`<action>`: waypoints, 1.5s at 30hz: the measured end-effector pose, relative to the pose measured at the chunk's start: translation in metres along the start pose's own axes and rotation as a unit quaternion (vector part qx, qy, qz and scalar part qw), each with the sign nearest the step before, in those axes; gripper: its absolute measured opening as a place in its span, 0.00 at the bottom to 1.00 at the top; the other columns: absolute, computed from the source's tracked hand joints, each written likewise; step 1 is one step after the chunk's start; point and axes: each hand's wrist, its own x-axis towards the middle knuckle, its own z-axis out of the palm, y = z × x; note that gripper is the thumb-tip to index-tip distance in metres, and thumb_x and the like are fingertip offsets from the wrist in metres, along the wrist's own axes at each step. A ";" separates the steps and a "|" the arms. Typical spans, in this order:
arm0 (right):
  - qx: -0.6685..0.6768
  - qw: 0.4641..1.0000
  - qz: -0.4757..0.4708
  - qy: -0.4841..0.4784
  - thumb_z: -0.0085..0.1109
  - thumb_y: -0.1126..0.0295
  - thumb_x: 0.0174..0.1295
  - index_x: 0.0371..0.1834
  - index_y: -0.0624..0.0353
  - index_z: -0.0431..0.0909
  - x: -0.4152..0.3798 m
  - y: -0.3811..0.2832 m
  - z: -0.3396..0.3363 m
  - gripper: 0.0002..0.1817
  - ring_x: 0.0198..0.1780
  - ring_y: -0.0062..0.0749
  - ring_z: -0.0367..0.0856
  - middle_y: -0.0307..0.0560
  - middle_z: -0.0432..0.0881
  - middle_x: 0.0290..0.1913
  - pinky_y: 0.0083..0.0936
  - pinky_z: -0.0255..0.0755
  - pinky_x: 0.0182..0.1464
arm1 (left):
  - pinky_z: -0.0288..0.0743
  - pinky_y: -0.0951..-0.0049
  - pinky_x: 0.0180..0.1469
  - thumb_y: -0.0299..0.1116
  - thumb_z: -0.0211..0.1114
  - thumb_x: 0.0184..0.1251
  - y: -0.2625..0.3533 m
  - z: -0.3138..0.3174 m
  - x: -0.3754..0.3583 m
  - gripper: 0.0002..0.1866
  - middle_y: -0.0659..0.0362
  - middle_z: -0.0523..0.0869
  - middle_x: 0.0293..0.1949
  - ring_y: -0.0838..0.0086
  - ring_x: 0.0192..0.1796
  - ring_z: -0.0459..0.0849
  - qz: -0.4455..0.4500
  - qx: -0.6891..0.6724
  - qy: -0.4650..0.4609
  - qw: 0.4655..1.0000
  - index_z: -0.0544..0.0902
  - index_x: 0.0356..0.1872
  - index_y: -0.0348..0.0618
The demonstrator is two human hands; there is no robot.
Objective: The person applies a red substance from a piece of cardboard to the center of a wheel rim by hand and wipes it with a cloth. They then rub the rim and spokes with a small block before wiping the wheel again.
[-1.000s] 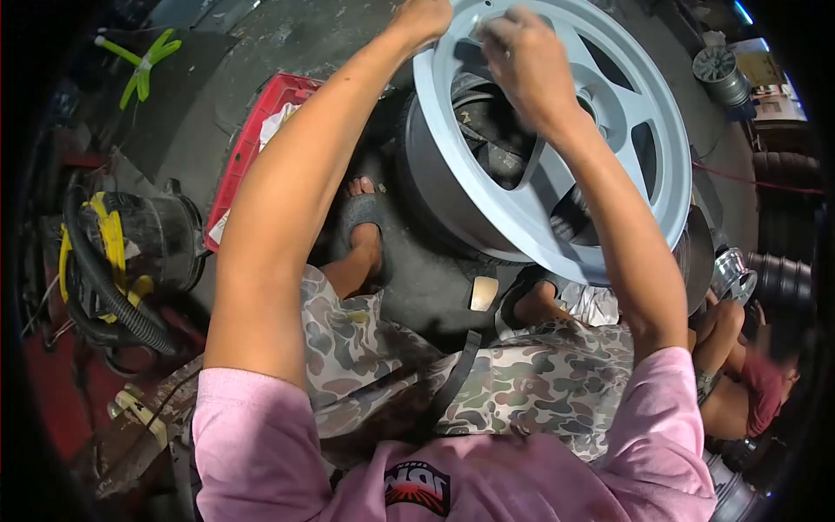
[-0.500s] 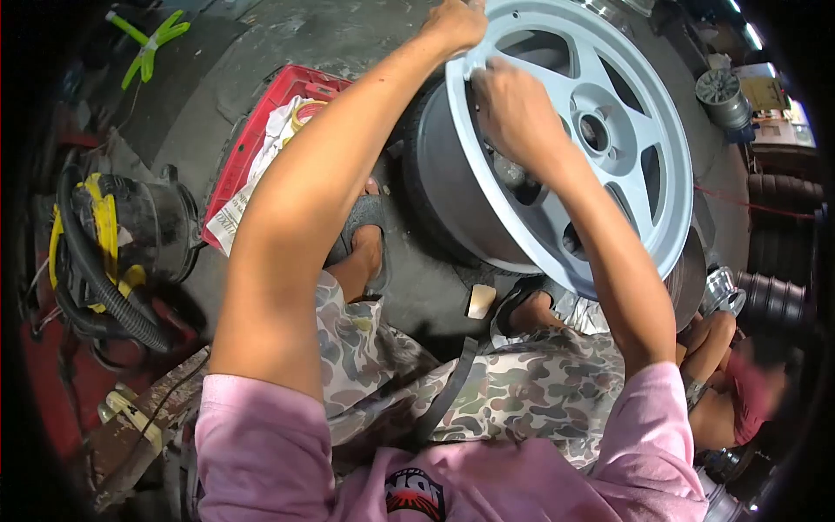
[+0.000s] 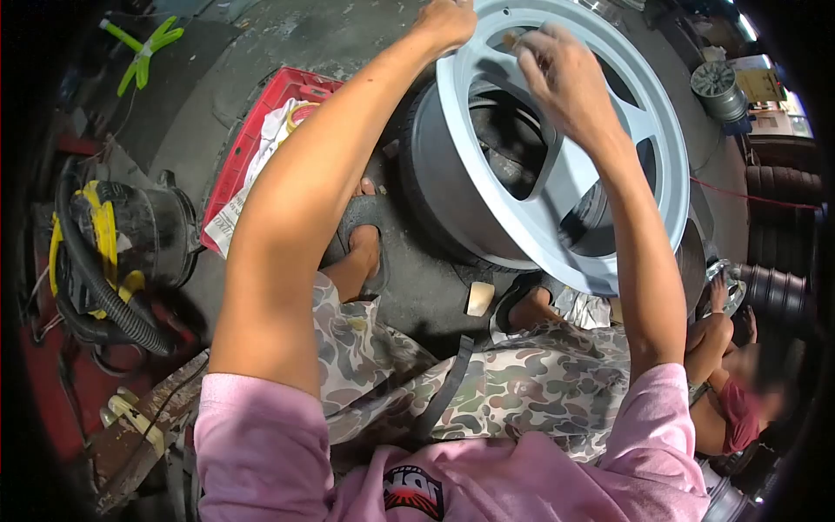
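Observation:
A large pale grey-blue wheel rim is tilted towards me above a dark tyre. At its upper left lip my left hand is closed round the edge. My right hand is over the upper spokes, its fingers bent and partly blurred. A small tan patch shows beside those fingertips; I cannot make out what they hold. Hand and forearm hide the hub. Through the spoke openings I see dark surfaces underneath.
A red crate holds cloth, newspaper and tape. To the left stands a black-and-yellow vacuum cleaner. A pale block lies between my feet. At right, another person sits near a shiny rim and stacked tyres.
My right hand has moved up and right, from the rim's left lip to the upper spokes. My left hand stays on the edge. The other person's hand now reaches the shiny rim.

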 end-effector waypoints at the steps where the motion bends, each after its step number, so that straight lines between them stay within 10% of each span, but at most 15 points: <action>1: -0.034 0.999 -0.013 0.032 0.59 0.71 0.65 0.41 0.65 0.86 0.005 0.010 0.006 0.09 0.45 0.58 0.83 0.60 0.81 0.40 0.48 0.77 0.52 | 0.75 0.47 0.63 0.60 0.39 0.83 -0.001 0.001 0.004 0.42 0.24 0.83 0.48 0.36 0.62 0.82 0.004 0.002 0.002 1.000 0.86 0.42 0.22; 6: -0.059 0.969 -0.236 -0.035 0.61 0.77 0.63 0.46 0.62 0.85 0.005 0.017 0.040 0.10 0.47 0.55 0.81 0.53 0.79 0.42 0.47 0.78 0.53 | 0.76 0.46 0.59 0.58 0.41 0.83 -0.024 0.011 0.016 0.40 0.27 0.85 0.41 0.37 0.57 0.85 0.050 0.007 0.016 0.999 0.87 0.39 0.24; 27: 0.052 0.953 -0.260 -0.148 0.65 0.80 0.58 0.45 0.62 0.83 0.019 0.035 0.035 0.11 0.49 0.50 0.83 0.50 0.82 0.42 0.43 0.78 0.53 | 0.77 0.46 0.57 0.58 0.40 0.83 -0.007 -0.006 0.004 0.41 0.27 0.86 0.40 0.35 0.56 0.84 0.032 0.009 -0.014 0.999 0.87 0.38 0.24; 45: 0.194 0.960 0.077 -0.189 0.62 0.80 0.54 0.38 0.67 0.88 -0.098 -0.070 -0.031 0.09 0.39 0.61 0.86 0.62 0.85 0.35 0.47 0.80 0.45 | 0.78 0.47 0.49 0.59 0.39 0.84 -0.042 -0.006 0.018 0.41 0.31 0.86 0.33 0.42 0.48 0.89 0.091 0.062 0.024 0.994 0.86 0.32 0.28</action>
